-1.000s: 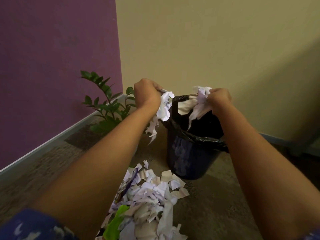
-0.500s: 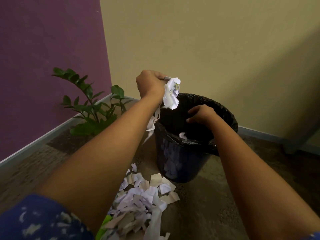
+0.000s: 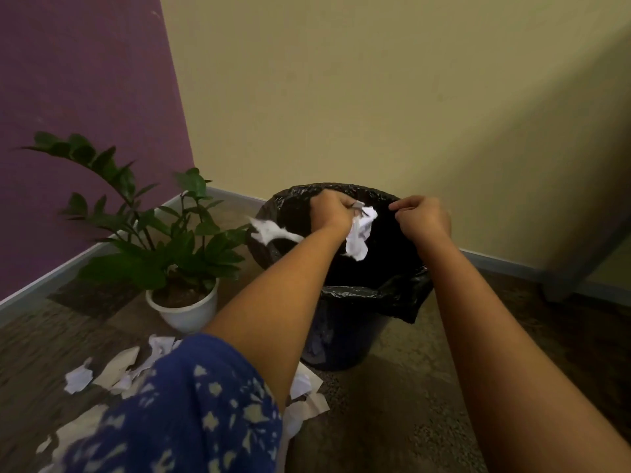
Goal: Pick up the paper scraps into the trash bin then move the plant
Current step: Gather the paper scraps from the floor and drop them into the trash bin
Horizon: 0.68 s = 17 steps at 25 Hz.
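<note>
Left hand holds crumpled paper over the open bin.

The left hand is closed around white paper scraps that hang below it, above the dark opening of the trash bin at the frame's centre. The right hand is curled, empty, just to the right. One blurred scrap is at the bin's left rim. The plant stands left of the bin; a loose pile of scraps lies on the floor at lower left.

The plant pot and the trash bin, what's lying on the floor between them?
In the head view, only bare carpet shows between the plant pot and the trash bin, though the left forearm hides part of that gap.
</note>
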Each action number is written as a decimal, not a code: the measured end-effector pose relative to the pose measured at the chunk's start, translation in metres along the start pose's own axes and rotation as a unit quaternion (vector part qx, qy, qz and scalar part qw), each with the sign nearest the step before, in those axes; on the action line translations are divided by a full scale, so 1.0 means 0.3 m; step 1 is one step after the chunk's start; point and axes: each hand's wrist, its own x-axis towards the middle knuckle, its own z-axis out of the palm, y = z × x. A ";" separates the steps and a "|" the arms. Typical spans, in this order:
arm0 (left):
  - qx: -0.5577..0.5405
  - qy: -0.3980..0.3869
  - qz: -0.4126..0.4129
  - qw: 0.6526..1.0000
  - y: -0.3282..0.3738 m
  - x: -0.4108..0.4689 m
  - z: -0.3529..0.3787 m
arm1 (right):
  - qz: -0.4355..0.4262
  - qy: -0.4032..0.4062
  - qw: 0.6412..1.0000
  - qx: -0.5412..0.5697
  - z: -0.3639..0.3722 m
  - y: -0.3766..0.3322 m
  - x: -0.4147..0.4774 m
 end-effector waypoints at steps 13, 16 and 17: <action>0.237 0.013 0.087 0.968 -0.013 -0.101 -0.124 | -0.067 0.013 0.997 -0.022 0.053 -0.091 -0.139; 0.231 0.105 0.173 0.952 -0.058 -0.142 -0.255 | -0.123 0.032 0.992 -0.025 0.114 -0.153 -0.242; 0.235 0.133 0.201 0.942 -0.081 -0.153 -0.300 | -0.146 0.040 0.988 -0.023 0.138 -0.172 -0.282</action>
